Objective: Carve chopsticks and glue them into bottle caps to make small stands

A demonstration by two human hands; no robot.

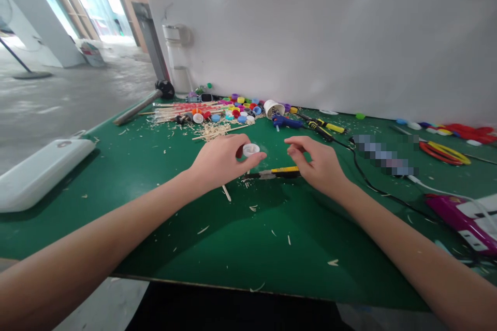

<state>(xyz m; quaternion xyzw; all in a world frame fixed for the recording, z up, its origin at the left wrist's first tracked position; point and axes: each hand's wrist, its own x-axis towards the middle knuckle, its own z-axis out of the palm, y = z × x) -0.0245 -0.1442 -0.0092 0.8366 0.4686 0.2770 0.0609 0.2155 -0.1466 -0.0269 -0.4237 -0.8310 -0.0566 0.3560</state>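
My left hand (225, 157) is closed around a small white bottle cap (251, 150), held between thumb and fingers with its hollow side up. Across a short gap to the right hovers my right hand (316, 162), fingers loosely curled and nothing visible in them. Just below it lies a yellow-and-black utility knife (285, 170), its far end partly behind the right hand. A short wooden stick (226, 193) rests on the green table under my left hand. Pale wood shavings (253, 209) are scattered around.
At the back are colourful bottle caps (236, 112), a bundle of wooden sticks (182, 111), a tipped white cup (274, 108) and a blue glue gun (286, 121). A black cord (361, 175) runs right. A white power bank-like block (46, 170) lies left; a magenta device (458, 219) sits right.
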